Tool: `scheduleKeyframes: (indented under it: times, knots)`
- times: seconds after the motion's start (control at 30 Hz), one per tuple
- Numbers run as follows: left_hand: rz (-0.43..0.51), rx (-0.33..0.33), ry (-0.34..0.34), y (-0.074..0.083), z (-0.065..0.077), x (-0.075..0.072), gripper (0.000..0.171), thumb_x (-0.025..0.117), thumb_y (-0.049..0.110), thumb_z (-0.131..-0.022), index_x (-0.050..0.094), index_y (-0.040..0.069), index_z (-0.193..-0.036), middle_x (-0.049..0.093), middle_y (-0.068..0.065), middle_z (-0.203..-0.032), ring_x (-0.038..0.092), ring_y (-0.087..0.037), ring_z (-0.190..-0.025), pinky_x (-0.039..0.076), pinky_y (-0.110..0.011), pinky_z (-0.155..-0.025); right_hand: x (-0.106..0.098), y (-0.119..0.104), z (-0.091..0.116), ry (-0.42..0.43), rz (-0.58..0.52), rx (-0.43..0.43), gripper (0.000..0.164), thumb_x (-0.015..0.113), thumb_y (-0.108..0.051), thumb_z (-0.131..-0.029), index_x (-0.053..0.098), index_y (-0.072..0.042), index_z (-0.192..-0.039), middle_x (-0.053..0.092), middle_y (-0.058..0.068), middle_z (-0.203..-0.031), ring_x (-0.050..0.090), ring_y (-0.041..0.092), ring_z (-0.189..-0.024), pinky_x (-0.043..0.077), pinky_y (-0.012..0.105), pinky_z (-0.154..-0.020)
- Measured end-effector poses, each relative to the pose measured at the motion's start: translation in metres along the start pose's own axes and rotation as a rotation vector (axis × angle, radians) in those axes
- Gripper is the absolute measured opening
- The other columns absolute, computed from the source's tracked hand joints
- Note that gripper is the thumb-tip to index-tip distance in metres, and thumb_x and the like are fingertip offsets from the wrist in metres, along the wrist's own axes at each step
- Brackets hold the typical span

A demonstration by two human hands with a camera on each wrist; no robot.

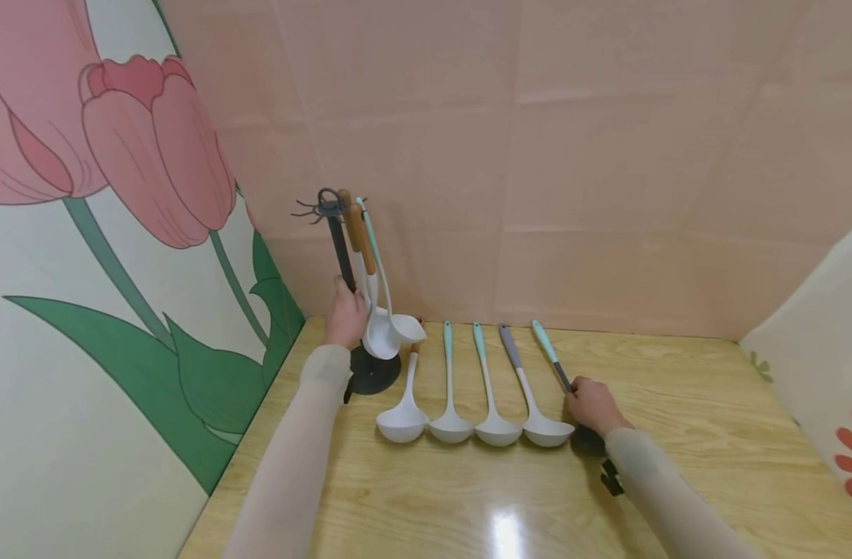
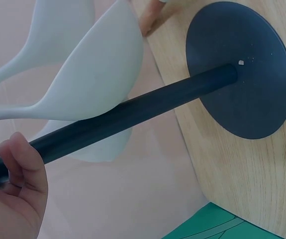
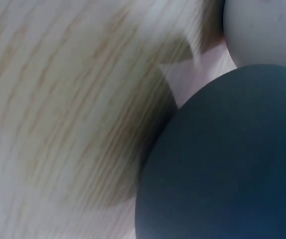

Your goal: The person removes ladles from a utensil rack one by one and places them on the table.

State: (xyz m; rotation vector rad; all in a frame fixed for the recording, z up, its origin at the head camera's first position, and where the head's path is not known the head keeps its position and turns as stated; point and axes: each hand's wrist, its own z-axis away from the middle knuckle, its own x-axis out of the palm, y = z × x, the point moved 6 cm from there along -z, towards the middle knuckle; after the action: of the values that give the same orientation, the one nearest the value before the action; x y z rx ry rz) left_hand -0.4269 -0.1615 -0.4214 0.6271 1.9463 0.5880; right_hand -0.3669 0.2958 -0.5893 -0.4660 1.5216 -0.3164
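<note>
The person's left hand [image 1: 346,314] grips a black stand [image 1: 373,375] hung with white ladles [image 1: 380,335]; the right hand [image 1: 595,404] holds a dark ladle [image 1: 586,445] (its upper handle [image 1: 545,341] turquoise) beside four pale ladles [image 1: 497,429] lined up on the wooden table [image 1: 412,497].

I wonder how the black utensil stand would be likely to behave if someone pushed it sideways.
The black stand may tip under a firm push, since its ladles hang bunched on one side of the tall pole. Its broad, flat base should resist small nudges, though. The pole looks straight and thick, so it probably won't flex much.
</note>
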Motion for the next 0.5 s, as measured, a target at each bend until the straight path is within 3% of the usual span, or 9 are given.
scheduleKeyframes:
  times: [0.5]
  knots:
    - [-0.011,0.002,0.014,0.0037,0.0023,-0.0020,0.036,0.043,0.012,-0.104,0.032,-0.004,-0.134,0.063,-0.030,-0.099,0.064,-0.047,-0.093,0.048,-0.058,-0.081,0.0040,-0.0018,-0.0007,-0.004,-0.013,-0.010,0.021,0.057,-0.005,-0.089,0.062,0.013,-0.100,0.066,0.023,-0.085,0.063,0.035,-0.079,0.052,0.051,-0.073]
